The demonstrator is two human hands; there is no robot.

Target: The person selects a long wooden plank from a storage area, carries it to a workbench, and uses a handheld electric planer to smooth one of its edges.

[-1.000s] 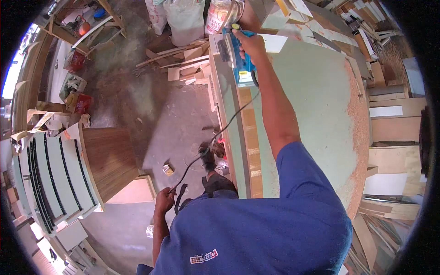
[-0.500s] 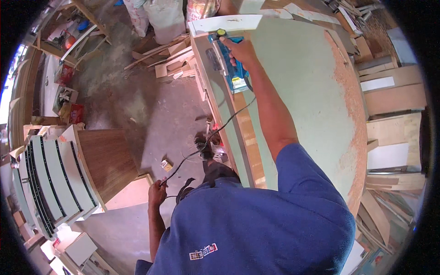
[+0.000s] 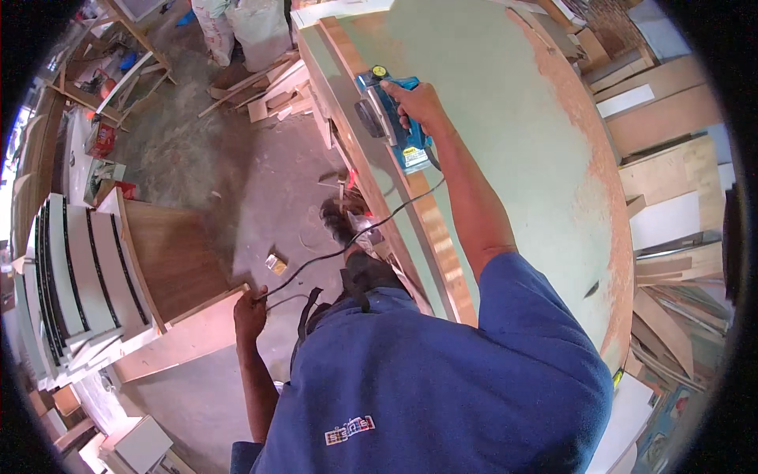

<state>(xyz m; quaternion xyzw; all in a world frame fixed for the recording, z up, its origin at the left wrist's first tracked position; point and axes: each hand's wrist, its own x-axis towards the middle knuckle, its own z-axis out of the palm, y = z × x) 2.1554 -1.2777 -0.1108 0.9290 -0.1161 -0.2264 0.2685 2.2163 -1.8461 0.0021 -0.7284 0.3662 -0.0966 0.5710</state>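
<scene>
My right hand (image 3: 418, 107) is wrapped round the handle of a teal electric planer (image 3: 392, 118). The planer rests along a long, narrow wooden strip (image 3: 442, 253) lying near the left edge of a pale green board (image 3: 513, 158). Its black power cord (image 3: 339, 251) loops from the planer's back down across my front. Low on the left, my left hand (image 3: 250, 314) is closed on that cord, holding it off to the side of the board.
At left stands a stack of white drawer parts (image 3: 83, 268) with black runners, beside a brown wooden panel (image 3: 170, 249). Offcuts (image 3: 280, 99) and white sacks (image 3: 259, 35) lie on the floor ahead. Boards (image 3: 663, 126) lean at right. Shavings (image 3: 600, 182) edge the green board.
The planer has come back toward me along the strip, so the strip's far end now shows beyond it. My left hand has shifted left with the cord. The view has swung too.
</scene>
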